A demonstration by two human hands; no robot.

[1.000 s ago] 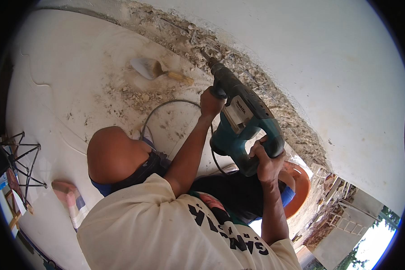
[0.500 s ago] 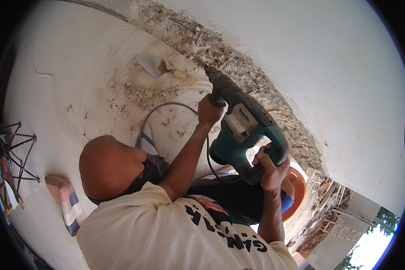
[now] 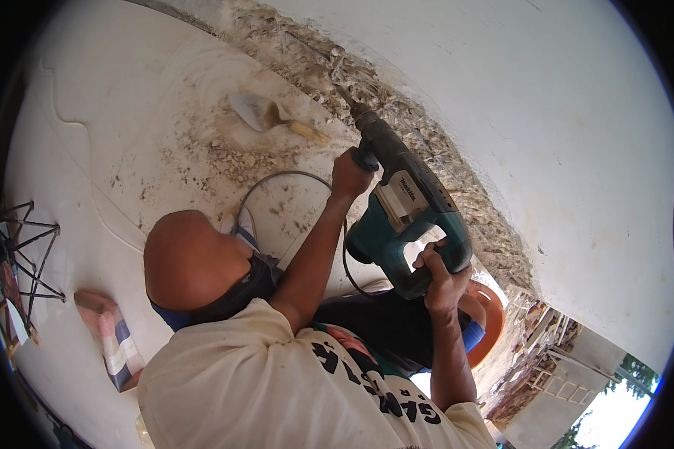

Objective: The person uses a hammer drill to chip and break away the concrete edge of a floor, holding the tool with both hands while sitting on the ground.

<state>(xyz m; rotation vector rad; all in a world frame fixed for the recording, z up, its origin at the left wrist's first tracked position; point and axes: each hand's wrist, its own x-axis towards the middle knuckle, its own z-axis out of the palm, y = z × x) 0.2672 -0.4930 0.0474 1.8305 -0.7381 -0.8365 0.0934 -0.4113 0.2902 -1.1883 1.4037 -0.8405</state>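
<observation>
My left hand (image 3: 352,176) is closed round the front side handle of a teal and black demolition hammer (image 3: 408,202). My right hand (image 3: 442,284) grips its looped rear handle. The chisel bit (image 3: 344,93) points into a rough, broken strip (image 3: 434,138) of masonry along the foot of the white wall (image 3: 554,120); I cannot tell whether its tip touches. A trowel (image 3: 303,129) with a wooden handle lies among dust and rubble to the left of the bit. A dark power cord (image 3: 284,173) curves past my left arm.
My bent left knee (image 3: 191,258) is beside the arms. Far left are a black metal folding frame (image 3: 34,254) and a folded checked cloth (image 3: 108,337). An orange plastic piece (image 3: 487,333) is by my right leg. Lower right, beyond more broken masonry, a bright opening shows greenery (image 3: 629,374).
Over the last second the hammer and both hands have shifted slightly, down and then a little back up in the picture. My grip on both handles is the same.
</observation>
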